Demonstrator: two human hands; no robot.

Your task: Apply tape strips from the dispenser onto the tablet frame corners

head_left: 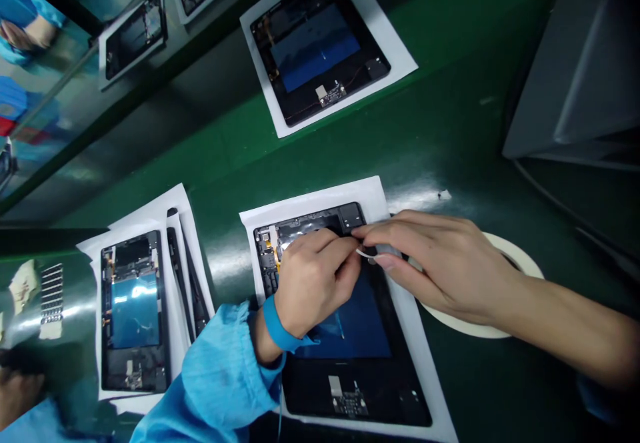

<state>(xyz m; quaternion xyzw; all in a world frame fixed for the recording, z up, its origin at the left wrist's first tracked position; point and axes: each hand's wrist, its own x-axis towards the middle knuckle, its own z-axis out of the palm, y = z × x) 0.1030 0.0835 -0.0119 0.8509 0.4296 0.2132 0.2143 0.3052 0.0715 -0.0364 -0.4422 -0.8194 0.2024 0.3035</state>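
left hand (313,283) and right hand (440,263) both pinching a thin white strip (365,253) over top edge of the open tablet (350,336) on its white sheet (425,356), near edge of green belt (450,129), tape roll (505,283) just right

A glossy green table (450,129) fills the view, catching soft overhead glare. At two o'clock sits a grey box (580,76); at ten o'clock a dark rail (60,156) edges a reflective grey strip.
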